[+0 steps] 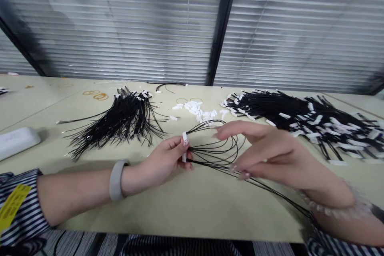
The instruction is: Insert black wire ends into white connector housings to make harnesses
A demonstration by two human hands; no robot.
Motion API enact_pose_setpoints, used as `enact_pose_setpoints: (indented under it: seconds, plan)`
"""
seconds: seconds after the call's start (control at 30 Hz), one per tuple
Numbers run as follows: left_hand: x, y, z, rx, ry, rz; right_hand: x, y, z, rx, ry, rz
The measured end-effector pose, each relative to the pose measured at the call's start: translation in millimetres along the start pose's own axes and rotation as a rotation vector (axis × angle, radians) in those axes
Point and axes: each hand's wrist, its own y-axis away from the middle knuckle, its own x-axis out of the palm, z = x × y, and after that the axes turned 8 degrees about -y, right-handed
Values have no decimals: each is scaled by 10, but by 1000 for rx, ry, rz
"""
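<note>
My left hand (172, 153) pinches a white connector housing (185, 138) upright between thumb and fingers. Thin black wires (207, 150) run out of its right side. Several of them bend round in loops, while others stretch to the lower right, passing below my right hand (267, 152). The fingers of that hand are spread, with the upper finger beside the looped wires and the lower fingertips close to the straight ones. Whether those fingertips touch a wire is hard to tell.
A bundle of black wires (117, 118) lies left of centre. Loose white connector housings (195, 108) are scattered behind my hands. A large pile of black wires with white connectors (279, 106) is at the right. Rubber bands (100, 96) and a white case (18, 142) lie on the left.
</note>
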Motion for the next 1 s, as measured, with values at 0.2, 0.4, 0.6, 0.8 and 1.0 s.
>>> enact_pose_setpoints:
  seconds: [0.2,0.4,0.6,0.8,1.0]
  plan:
    - [-3,1,3,4,-44,7,-54,-16,-9,52,-507,-578]
    - [10,26,3,22,-150,41,154,-73,15,254,-332,-575]
    - [16,58,-14,44,-206,39,355,-94,-71,370,201,-335]
    - [15,71,-16,45,-218,47,310,-88,-82,420,343,-381]
    - [36,91,-48,49,-293,47,352,-102,-115,429,388,-301]
